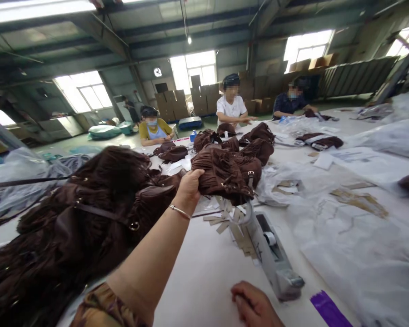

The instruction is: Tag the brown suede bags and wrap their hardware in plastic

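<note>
My left hand (pixel 191 182) is stretched far out over the table, its fingers closed on the edge of a dark brown pleated handbag (pixel 221 175) with metal buckles. More brown bags (pixel 259 136) lie just behind that one. To the left of my forearm rises a large heap of brown bags (pixel 71 227) with straps and rings. Low in the view, my right hand (pixel 254 304) hovers over or rests on the table with its fingers curled in, and nothing shows in them. Beside it stands a grey tape dispenser (pixel 276 259) with a white roll.
Cardboard strips (pixel 241 236) lie by the dispenser. Clear plastic bags (pixel 344 254) cover the right side, near a purple strip (pixel 330 309). Across the table sit a person in white (pixel 231 106), a person in yellow (pixel 155 131) and a person in dark clothes (pixel 289 104).
</note>
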Demonstrator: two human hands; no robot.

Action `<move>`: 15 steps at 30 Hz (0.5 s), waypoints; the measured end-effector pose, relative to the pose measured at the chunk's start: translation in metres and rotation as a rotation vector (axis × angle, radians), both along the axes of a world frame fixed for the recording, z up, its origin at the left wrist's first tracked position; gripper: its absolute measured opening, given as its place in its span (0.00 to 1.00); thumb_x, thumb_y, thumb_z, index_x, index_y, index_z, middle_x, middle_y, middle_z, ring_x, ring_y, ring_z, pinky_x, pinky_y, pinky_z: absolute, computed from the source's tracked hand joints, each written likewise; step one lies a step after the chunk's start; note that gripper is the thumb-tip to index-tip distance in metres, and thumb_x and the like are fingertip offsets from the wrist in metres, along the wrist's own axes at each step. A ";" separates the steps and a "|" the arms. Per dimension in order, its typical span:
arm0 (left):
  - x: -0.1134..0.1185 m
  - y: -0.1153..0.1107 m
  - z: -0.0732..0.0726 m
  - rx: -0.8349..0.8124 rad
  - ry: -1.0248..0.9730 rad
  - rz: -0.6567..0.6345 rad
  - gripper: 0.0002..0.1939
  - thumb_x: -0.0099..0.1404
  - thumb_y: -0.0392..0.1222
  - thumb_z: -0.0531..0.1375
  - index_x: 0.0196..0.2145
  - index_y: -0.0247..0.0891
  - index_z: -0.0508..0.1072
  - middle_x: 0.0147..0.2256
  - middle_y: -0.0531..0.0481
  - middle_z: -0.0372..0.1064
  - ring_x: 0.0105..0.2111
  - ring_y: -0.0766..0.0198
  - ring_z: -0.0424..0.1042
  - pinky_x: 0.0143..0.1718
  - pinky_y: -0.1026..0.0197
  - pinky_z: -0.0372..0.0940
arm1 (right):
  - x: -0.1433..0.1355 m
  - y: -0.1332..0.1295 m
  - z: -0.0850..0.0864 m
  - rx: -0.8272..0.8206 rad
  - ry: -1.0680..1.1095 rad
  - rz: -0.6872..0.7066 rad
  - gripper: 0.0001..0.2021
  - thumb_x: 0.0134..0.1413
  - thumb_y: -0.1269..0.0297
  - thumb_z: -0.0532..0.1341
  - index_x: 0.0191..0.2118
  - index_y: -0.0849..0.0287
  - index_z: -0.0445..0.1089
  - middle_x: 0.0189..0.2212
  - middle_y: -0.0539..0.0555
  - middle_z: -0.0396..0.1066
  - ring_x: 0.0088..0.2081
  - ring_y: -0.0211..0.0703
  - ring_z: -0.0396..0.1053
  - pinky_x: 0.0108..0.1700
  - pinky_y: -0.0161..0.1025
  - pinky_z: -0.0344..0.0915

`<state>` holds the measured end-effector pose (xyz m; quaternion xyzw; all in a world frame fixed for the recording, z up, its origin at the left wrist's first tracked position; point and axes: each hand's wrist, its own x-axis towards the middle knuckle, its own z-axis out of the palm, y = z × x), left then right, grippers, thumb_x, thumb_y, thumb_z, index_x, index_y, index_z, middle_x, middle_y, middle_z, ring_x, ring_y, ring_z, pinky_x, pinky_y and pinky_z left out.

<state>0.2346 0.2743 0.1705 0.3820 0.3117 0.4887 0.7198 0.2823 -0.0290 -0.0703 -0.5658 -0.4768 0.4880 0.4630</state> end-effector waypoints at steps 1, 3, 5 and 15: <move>-0.017 -0.013 0.010 -0.022 -0.050 0.016 0.14 0.51 0.34 0.62 0.38 0.31 0.73 0.32 0.45 0.75 0.32 0.58 0.77 0.42 0.50 0.74 | -0.002 -0.002 0.000 -0.030 0.067 -0.049 0.19 0.60 0.48 0.56 0.45 0.57 0.71 0.35 0.56 0.71 0.24 0.39 0.65 0.22 0.35 0.60; -0.056 -0.043 0.025 -0.035 -0.114 0.042 0.14 0.53 0.34 0.61 0.39 0.30 0.73 0.33 0.44 0.76 0.33 0.57 0.77 0.41 0.50 0.74 | -0.005 -0.005 0.003 -0.017 0.143 -0.169 0.24 0.58 0.45 0.58 0.51 0.57 0.69 0.40 0.59 0.71 0.27 0.40 0.67 0.22 0.35 0.62; -0.097 -0.079 0.030 -0.004 -0.151 0.070 0.15 0.55 0.34 0.60 0.41 0.30 0.73 0.33 0.43 0.76 0.32 0.57 0.77 0.39 0.51 0.75 | -0.008 -0.010 0.014 0.098 0.130 -0.287 0.26 0.55 0.46 0.62 0.55 0.56 0.67 0.48 0.61 0.71 0.36 0.45 0.70 0.30 0.38 0.68; -0.237 -0.242 -0.127 -0.115 0.444 0.011 0.21 0.64 0.56 0.59 0.43 0.34 0.73 0.33 0.39 0.76 0.33 0.52 0.76 0.33 0.48 0.72 | -0.074 -0.076 0.047 0.042 0.376 -0.192 0.22 0.46 0.53 0.71 0.45 0.59 0.74 0.39 0.55 0.77 0.37 0.44 0.72 0.33 0.36 0.67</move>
